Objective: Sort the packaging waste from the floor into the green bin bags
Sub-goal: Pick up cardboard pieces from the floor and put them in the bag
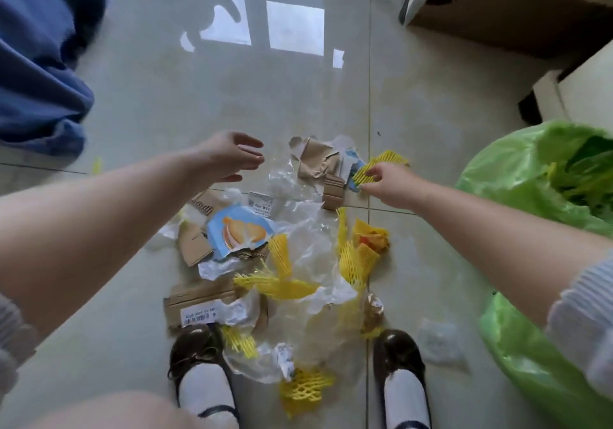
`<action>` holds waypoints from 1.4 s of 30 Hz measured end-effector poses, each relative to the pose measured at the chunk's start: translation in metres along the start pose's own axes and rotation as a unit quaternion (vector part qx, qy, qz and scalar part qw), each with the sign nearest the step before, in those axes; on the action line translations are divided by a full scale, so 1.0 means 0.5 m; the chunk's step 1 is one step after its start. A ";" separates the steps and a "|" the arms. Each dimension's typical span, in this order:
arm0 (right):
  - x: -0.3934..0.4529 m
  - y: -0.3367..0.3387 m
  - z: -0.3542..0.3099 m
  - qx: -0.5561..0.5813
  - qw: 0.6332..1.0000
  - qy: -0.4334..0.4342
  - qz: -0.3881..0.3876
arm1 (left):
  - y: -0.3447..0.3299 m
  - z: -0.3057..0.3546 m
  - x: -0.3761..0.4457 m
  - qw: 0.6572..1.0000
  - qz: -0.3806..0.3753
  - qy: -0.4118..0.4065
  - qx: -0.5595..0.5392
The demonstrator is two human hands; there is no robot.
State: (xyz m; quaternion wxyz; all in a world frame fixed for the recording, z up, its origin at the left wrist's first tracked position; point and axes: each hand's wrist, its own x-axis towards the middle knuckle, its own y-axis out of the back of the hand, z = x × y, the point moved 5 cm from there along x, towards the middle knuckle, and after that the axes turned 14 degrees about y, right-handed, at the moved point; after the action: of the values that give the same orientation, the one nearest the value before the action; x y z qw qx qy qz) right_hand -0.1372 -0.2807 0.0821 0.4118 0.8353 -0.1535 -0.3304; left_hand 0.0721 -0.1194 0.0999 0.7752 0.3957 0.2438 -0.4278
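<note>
Your right hand (386, 181) pinched a yellow foam net (381, 166) at the far edge of the litter, fingers closed on it, probably because the green bin bag (517, 176) gaping just to its right already held similar yellow netting. Your left hand (232, 156) hovered open and empty above clear plastic film (298, 216). Torn cardboard (315, 160), a blue biscuit wrapper (238, 229) and more netting lay between your shoes (195, 349). Bare floor (166, 97) beyond gave room; a cardboard box (517, 7) closed off the far right.
</note>
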 end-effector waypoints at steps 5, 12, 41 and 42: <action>0.135 -0.070 0.033 0.035 0.998 -0.037 -0.022 | -0.005 -0.061 0.139 0.987 0.019 -0.040 0.155; 0.258 -0.184 0.084 0.010 0.994 -0.106 -0.013 | -0.043 -0.174 0.215 0.818 -0.061 -0.159 0.550; 0.403 -0.161 0.010 -0.051 0.995 0.083 -0.015 | 0.147 -0.298 0.249 0.897 0.017 0.000 0.441; 0.408 -0.169 0.012 -0.074 0.994 0.084 -0.014 | 0.135 -0.301 0.253 0.887 0.008 -0.023 0.461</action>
State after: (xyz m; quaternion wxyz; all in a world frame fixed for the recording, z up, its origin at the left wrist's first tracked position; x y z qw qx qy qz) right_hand 0.0071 -0.3400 -0.0741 0.4794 0.8292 -0.0817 -0.2757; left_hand 0.1893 -0.0333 -0.0487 0.5149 0.7003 -0.0022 -0.4945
